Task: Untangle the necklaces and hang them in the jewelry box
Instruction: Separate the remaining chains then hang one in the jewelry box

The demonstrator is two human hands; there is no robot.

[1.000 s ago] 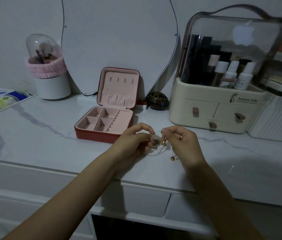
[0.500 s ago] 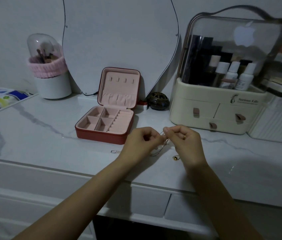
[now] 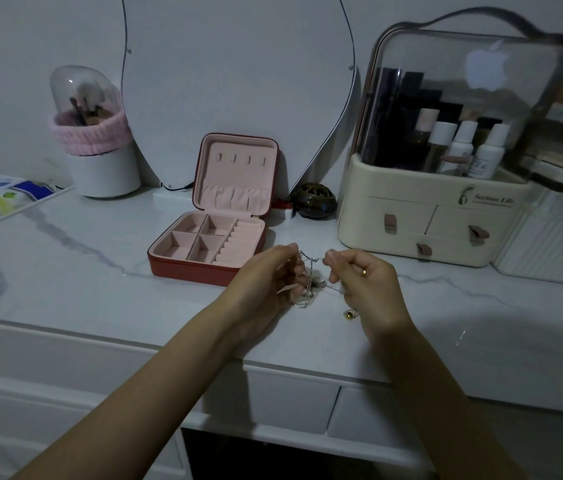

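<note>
Shiny metal necklaces (image 3: 309,278), velvety-lined jewelry box (image 3: 217,237), glossy marble-look tabletop (image 3: 65,265).

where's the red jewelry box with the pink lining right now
In the head view, the open red jewelry box with pink lining sits on the white marble tabletop, centre-left, before the mirror, just behind and left of the left hand.

Hands part slightly; left hand (image 3: 266,275) and right hand (image 3: 366,282) now stretch tangled necklaces (image 3: 307,275) between them, chains dangling.
</note>
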